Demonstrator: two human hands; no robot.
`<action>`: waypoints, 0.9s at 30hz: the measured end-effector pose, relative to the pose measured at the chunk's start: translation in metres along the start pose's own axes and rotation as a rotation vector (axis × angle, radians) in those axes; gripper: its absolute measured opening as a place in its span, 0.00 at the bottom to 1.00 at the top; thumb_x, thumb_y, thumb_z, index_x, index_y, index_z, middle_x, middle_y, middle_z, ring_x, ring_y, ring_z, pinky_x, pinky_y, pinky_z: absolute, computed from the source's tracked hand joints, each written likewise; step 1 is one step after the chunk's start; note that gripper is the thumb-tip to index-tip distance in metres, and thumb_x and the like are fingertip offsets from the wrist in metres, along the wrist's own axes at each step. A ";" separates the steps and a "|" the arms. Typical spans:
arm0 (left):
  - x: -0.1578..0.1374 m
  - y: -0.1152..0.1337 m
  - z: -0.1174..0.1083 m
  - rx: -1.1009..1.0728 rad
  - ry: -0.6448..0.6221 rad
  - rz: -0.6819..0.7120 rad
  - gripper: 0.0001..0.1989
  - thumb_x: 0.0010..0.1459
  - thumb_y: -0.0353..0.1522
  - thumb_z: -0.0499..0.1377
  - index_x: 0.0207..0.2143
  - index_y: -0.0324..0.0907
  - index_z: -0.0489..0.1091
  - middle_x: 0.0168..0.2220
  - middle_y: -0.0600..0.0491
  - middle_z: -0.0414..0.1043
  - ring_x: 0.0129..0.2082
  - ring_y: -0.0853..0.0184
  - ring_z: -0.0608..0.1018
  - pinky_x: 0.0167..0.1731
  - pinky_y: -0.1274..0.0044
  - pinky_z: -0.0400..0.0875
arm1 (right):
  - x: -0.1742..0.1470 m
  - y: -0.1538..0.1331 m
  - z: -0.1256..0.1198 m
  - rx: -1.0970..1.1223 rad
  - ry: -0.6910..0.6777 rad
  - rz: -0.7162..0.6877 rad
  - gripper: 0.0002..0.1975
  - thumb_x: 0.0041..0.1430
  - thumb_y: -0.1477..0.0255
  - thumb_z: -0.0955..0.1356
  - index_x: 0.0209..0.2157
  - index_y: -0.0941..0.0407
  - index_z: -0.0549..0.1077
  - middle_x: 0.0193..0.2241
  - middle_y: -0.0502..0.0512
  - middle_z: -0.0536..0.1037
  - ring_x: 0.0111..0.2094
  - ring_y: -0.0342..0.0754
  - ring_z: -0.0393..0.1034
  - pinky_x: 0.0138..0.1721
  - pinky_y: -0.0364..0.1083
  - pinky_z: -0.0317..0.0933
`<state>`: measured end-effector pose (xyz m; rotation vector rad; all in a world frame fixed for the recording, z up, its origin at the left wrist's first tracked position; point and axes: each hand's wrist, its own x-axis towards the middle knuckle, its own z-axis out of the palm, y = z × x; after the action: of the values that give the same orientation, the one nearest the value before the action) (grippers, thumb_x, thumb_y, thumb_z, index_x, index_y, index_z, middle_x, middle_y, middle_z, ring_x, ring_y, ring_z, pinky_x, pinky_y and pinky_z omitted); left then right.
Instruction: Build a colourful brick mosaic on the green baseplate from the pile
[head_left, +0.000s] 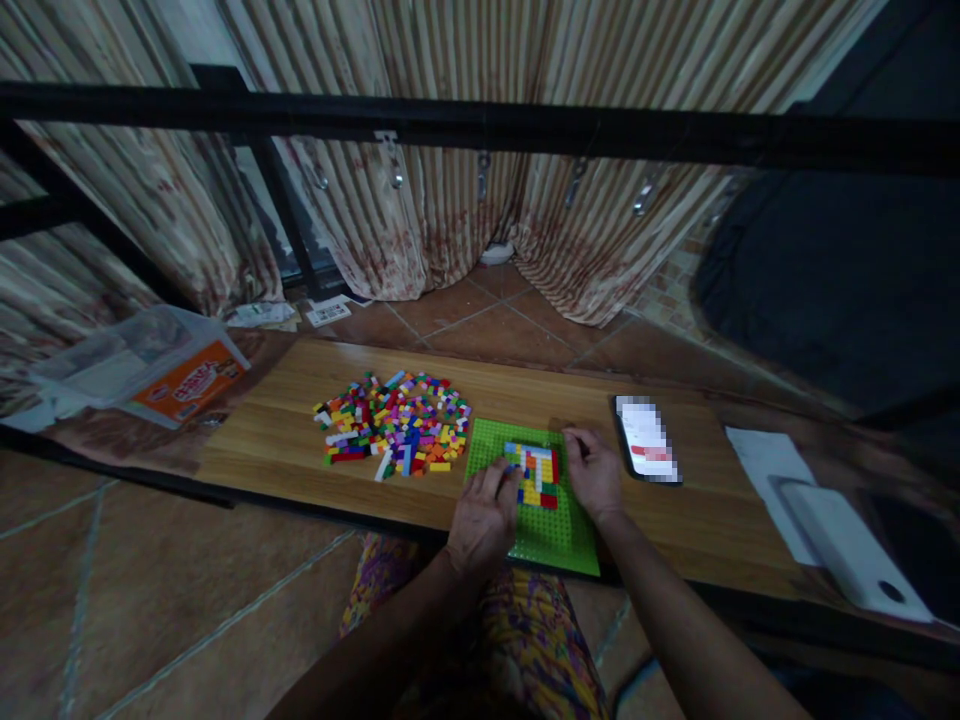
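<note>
A green studded baseplate (551, 535) lies at the near edge of a low wooden table (300, 400). A patch of yellow, white, red and blue bricks (536, 475) is built on it. My left hand (484, 515) rests on the plate's left side, fingertips touching the patch's left edge; whether it pinches a brick is hidden. My right hand (592, 470) presses on the plate just right of the patch, fingers curled. A heap of loose coloured bricks (394, 420) lies left of the plate.
A phone (646, 440) with a lit screen lies right of the plate. White paper (765, 470) and a white device (847, 550) sit at the far right. A clear plastic box with an orange label (150, 365) stands at the left end. Curtains hang behind.
</note>
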<state>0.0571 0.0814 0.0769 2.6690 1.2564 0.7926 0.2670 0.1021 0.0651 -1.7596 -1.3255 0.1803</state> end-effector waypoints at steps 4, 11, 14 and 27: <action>-0.003 0.000 -0.004 -0.046 -0.012 -0.007 0.20 0.61 0.26 0.50 0.56 0.41 0.65 0.54 0.44 0.67 0.51 0.60 0.72 0.51 0.67 0.71 | 0.000 0.001 0.000 -0.025 -0.002 -0.021 0.18 0.62 0.61 0.59 0.36 0.56 0.76 0.36 0.59 0.79 0.39 0.52 0.72 0.43 0.51 0.65; -0.007 -0.006 -0.009 -0.216 0.145 -0.159 0.17 0.63 0.27 0.49 0.53 0.42 0.67 0.50 0.46 0.70 0.51 0.62 0.72 0.52 0.67 0.70 | -0.001 0.004 0.001 -0.024 0.000 -0.033 0.18 0.62 0.61 0.59 0.36 0.55 0.76 0.36 0.59 0.79 0.39 0.52 0.73 0.43 0.51 0.65; 0.007 -0.019 -0.014 -0.171 0.213 -0.221 0.16 0.62 0.27 0.51 0.51 0.41 0.68 0.49 0.45 0.71 0.50 0.61 0.72 0.52 0.66 0.69 | -0.001 0.006 0.001 -0.017 -0.006 -0.024 0.18 0.62 0.60 0.59 0.37 0.55 0.76 0.37 0.58 0.79 0.39 0.52 0.73 0.43 0.52 0.65; 0.101 -0.075 -0.025 0.240 -0.169 -0.257 0.11 0.56 0.27 0.53 0.36 0.39 0.75 0.44 0.44 0.73 0.47 0.55 0.70 0.46 0.62 0.66 | 0.000 0.003 0.000 -0.004 -0.012 -0.011 0.17 0.63 0.61 0.59 0.36 0.55 0.75 0.36 0.59 0.79 0.38 0.52 0.73 0.43 0.51 0.65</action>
<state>0.0462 0.2024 0.1185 2.5998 1.6965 0.3957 0.2687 0.1018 0.0632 -1.7568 -1.3447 0.1827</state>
